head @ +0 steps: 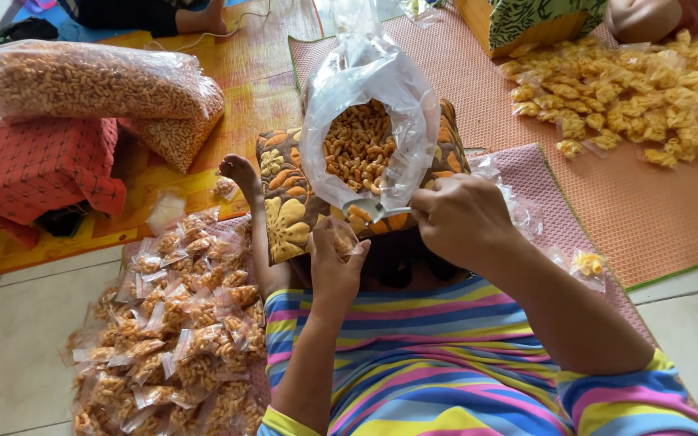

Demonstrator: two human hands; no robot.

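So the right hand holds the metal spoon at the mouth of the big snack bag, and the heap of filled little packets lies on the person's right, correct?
Not quite. The right hand does hold the spoon at the big bag, but the head view shows the heap of filled packets on the person's left.

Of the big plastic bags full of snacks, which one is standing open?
The big clear bag on the flowered cushion, just beyond both hands, has its mouth open. The two big bags at far left lie closed.
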